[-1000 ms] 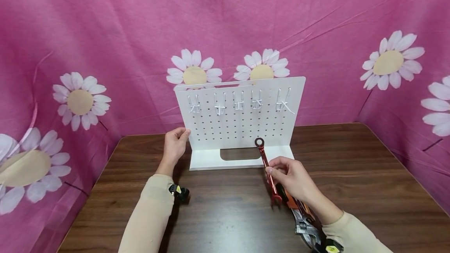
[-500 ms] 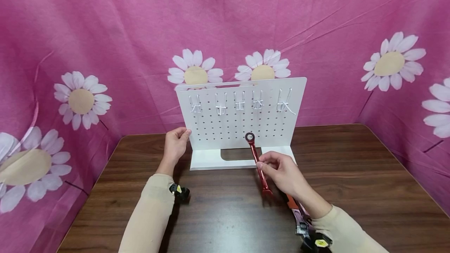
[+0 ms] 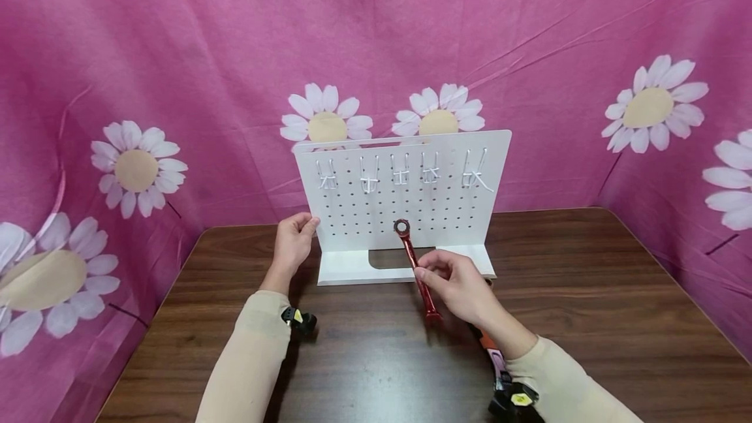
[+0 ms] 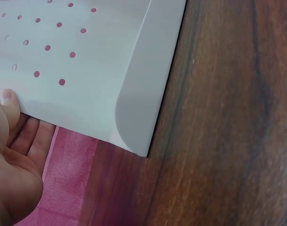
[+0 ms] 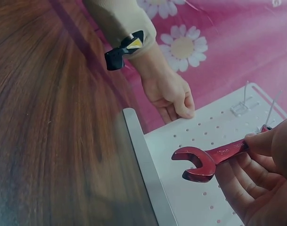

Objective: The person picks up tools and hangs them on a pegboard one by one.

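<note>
A red combination wrench [image 3: 409, 252] slants in front of the white pegboard [image 3: 458, 235], ring end up. My right hand [image 3: 463, 287] pinches its shank between thumb and fingers; the right wrist view shows its forked open end [image 5: 207, 165] pointing away from the palm. On the board's left edge my left hand [image 3: 292, 245] has a grip, thumb on the front face and fingers [image 4: 39, 141] behind. Several white wire hooks [image 3: 401, 177] stick out in a row along the board's upper part.
An orange-handled tool [image 3: 489, 343] lies on the brown wooden table [image 3: 376, 358], mostly hidden under my right forearm. Pink cloth [image 3: 376, 31] with daisies hangs behind and at both sides. The pegboard's foot [image 3: 346, 273] has a cut-out slot.
My right hand has carried the wrench leftward and slightly up, toward the middle of the board. The forearm now covers more of the tools on the table. My left hand stays put.
</note>
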The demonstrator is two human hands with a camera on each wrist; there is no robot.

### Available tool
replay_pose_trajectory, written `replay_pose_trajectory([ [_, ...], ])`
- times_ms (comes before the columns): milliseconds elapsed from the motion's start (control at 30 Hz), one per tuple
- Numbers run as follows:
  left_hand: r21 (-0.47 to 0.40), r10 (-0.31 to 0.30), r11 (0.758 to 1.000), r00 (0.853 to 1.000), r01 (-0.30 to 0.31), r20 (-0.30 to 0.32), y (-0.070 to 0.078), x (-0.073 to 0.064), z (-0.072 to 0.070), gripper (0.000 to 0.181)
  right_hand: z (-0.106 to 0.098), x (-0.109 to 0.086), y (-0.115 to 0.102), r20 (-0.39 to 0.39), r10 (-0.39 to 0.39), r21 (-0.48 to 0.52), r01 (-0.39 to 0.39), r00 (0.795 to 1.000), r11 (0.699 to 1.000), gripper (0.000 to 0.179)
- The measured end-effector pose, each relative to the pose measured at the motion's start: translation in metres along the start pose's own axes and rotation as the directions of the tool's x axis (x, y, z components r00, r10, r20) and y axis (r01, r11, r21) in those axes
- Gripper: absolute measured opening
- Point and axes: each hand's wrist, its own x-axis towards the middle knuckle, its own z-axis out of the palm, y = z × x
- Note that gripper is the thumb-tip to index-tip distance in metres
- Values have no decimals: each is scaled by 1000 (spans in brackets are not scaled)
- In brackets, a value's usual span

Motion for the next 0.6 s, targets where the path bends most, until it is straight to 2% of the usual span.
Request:
replay_pose_trajectory([
  [300,-38,-30,999,999,31,16,1,-1,0,21,6,7,-5,1,-13,-5,13,1000,1000,9],
  [600,-97,-19,995,999,23,38,0,-2,0,22,13,11,-8,11,5,-3,-5,1000,1000,11],
])
